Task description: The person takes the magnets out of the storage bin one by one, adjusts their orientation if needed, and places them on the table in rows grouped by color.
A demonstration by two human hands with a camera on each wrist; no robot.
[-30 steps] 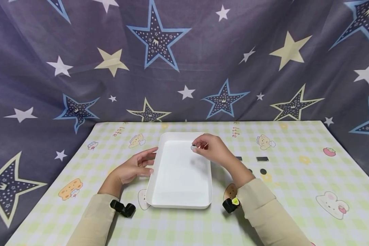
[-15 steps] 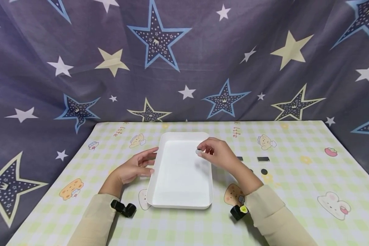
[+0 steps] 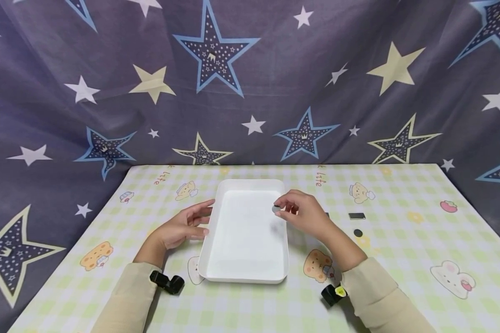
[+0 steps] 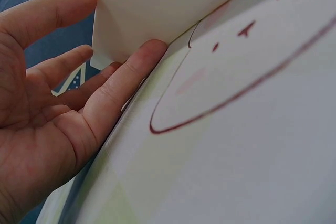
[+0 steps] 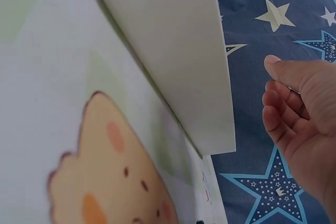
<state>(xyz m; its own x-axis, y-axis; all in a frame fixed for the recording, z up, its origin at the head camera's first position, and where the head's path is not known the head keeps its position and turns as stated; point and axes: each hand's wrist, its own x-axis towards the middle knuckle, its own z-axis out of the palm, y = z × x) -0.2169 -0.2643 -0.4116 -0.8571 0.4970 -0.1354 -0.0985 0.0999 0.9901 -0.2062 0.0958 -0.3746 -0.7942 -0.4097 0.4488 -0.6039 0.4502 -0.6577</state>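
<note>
White tray (image 3: 245,259); small grey disc (image 3: 276,209); table (image 3: 400,268) in pale green-yellow check with cartoon animals; my sleeves (image 3: 127,300) beige; backdrop (image 3: 250,83) slate-blue, starred cream, white, navy.

A small round disc (image 3: 276,209) — grey, flat, coin-like — is pinched at the fingertips of the right hand (image 3: 306,215), held just above the right rim of a white tray (image 3: 244,276), towards its far end. The tray is a shallow rectangle with rounded corners and low walls, lying flat with its long side running near to far — its inside bare and white. The left hand (image 3: 183,227) rests against the tray's left wall, fingers straight along it.
</note>
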